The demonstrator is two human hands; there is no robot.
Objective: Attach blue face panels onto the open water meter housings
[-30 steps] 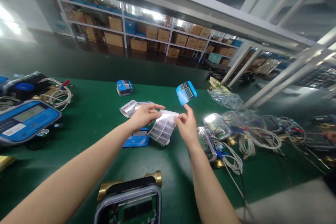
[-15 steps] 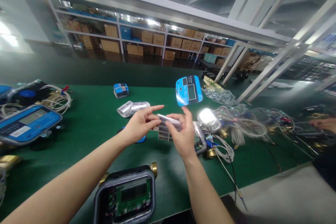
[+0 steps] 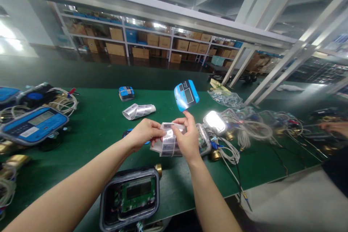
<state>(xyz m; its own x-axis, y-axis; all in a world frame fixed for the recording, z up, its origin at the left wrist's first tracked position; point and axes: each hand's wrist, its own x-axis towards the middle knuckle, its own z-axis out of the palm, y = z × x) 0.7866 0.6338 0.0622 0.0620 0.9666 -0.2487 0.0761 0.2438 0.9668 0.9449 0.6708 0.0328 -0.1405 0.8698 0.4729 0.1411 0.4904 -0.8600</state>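
A silvery label sheet (image 3: pixel 170 144) is between my hands, with its left end bent. My left hand (image 3: pixel 145 133) pinches its upper left edge. My right hand (image 3: pixel 187 136) grips its right side, and a blue faceplate (image 3: pixel 187 95) stands up at the fingertips of this hand. Below lies an open meter housing (image 3: pixel 130 197) with a green circuit board showing. A second blue plate (image 3: pixel 127 133) is mostly hidden behind my left hand. Beyond it lie a curled label strip (image 3: pixel 138 111) and a banded stack of blue plates (image 3: pixel 126 93).
Blue meters (image 3: pixel 34 125) with coiled cables sit at the left. Right of my hands are a clear-lidded housing (image 3: pixel 203 139), brass fittings and cables (image 3: pixel 231 152). Another person's hand (image 3: pixel 334 127) is at the far right. Metal posts rise behind the green table (image 3: pixel 89 163).
My left fingers have closed on the sheet, which now shows more of its face and sits lower. The blue faceplate at my right hand has tilted and shifted left.
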